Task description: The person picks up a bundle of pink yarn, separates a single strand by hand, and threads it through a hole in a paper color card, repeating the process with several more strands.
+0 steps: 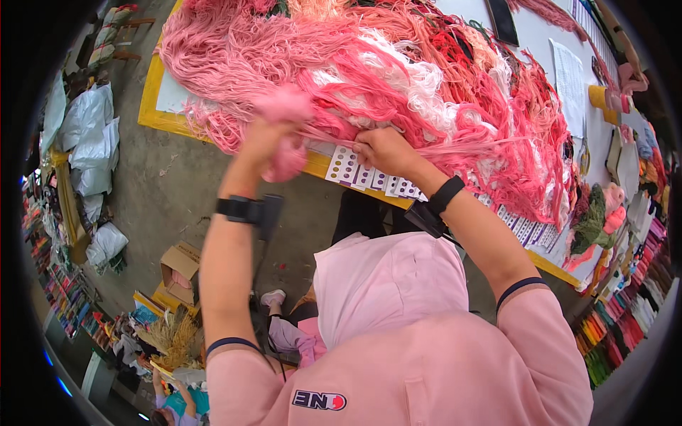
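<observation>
- A white-topped table with a yellow edge (150,89) stands before me.
- A broad, tangled heap of pink, white and red yarn (245,53) covers much of it; a snag there could jerk my pull.
- My left hand (272,138), blurred, is wrapped round a soft pink yarn bundle (285,106) at the near edge; a slack hold could let it unravel.
- My right hand (387,149) pinches thin pink yarn strands (328,135); pulling hard could knot them.
- Trailing yarn could drag the white dotted cards (343,165).
</observation>
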`<state>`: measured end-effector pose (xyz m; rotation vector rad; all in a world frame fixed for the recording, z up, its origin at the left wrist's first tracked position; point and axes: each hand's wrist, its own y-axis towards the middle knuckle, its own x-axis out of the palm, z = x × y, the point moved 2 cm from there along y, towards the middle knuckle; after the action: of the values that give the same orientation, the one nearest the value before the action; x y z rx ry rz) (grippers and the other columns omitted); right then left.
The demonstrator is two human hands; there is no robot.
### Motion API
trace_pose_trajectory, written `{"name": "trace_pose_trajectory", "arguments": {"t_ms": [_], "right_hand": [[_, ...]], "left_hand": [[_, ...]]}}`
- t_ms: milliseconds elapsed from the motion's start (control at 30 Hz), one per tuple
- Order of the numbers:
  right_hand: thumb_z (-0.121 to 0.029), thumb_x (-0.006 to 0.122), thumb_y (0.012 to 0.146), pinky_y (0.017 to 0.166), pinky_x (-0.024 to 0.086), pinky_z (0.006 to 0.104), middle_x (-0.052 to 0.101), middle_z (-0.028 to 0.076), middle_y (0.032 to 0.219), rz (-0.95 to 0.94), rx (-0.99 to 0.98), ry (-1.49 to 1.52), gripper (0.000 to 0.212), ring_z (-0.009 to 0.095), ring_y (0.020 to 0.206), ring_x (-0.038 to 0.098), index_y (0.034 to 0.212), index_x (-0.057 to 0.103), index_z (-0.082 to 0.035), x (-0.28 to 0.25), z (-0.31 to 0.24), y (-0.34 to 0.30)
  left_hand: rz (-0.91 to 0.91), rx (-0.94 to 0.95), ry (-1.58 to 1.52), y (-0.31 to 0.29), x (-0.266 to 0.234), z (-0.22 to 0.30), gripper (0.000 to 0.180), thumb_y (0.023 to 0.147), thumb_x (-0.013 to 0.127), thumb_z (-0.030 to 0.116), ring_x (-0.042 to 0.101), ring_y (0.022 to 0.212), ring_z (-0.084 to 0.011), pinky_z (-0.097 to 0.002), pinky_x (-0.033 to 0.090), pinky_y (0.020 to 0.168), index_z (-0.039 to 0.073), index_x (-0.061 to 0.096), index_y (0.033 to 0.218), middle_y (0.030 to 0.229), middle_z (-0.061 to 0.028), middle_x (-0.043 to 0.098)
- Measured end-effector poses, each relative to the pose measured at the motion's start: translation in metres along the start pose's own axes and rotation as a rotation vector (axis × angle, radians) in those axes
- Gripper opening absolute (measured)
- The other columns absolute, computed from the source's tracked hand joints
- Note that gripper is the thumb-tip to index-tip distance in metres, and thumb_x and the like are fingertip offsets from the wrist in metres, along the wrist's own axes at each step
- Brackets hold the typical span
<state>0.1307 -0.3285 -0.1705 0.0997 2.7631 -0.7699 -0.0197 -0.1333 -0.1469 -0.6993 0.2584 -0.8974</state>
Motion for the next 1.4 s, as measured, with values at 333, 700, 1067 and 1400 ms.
{"name": "trace_pose_trajectory", "arguments": {"t_ms": [333, 700, 1067, 1400], "right_hand": [[-0.019, 0.054, 0.094, 0.079, 0.053, 0.0343, 0.069, 0.012, 0.099, -0.158, -0.104, 0.118, 0.026, 0.022, 0.086, 0.069, 0.112, 0.063, -0.002, -0.005, 0.004, 0.004], [-0.017, 0.060, 0.092, 0.080, 0.052, 0.0284, 0.071, 0.010, 0.100, 0.493, -0.131, 0.252, 0.025, 0.016, 0.094, 0.068, 0.112, 0.064, -0.002, -0.015, -0.021, -0.020], [-0.016, 0.065, 0.091, 0.066, 0.045, 0.0224, 0.062, -0.002, 0.081, 0.188, 0.081, 0.946, 0.012, 0.007, 0.074, 0.055, 0.095, 0.064, -0.004, 0.015, -0.046, -0.040], [-0.017, 0.064, 0.092, 0.065, 0.043, 0.0203, 0.061, -0.003, 0.083, 0.199, 0.038, 0.875, 0.014, 0.003, 0.075, 0.054, 0.098, 0.062, -0.004, 0.021, -0.047, -0.035]], "left_hand": [[0.527, 0.503, -0.179, -0.021, -0.155, 0.176, 0.022, 0.094, 0.058, 0.010, 0.062, 0.075, -0.0134, -0.0256, 0.055, 0.071, 0.000, 0.061, 0.113, 0.092, -0.0079, 0.066], [-0.185, -0.082, -0.838, -0.027, 0.070, -0.037, 0.041, 0.097, 0.054, 0.027, 0.059, 0.114, -0.0283, -0.0418, 0.050, 0.096, -0.004, 0.055, 0.124, 0.123, -0.0173, 0.060], [-0.242, -0.022, -0.747, -0.041, 0.072, -0.018, 0.041, 0.097, 0.054, 0.023, 0.061, 0.107, -0.0231, -0.0365, 0.054, 0.089, -0.003, 0.052, 0.129, 0.119, -0.0142, 0.062], [-0.281, 0.003, -0.748, -0.047, 0.081, -0.008, 0.049, 0.096, 0.056, 0.025, 0.057, 0.117, -0.0235, -0.0389, 0.048, 0.099, -0.005, 0.046, 0.134, 0.127, -0.0166, 0.057]]}}
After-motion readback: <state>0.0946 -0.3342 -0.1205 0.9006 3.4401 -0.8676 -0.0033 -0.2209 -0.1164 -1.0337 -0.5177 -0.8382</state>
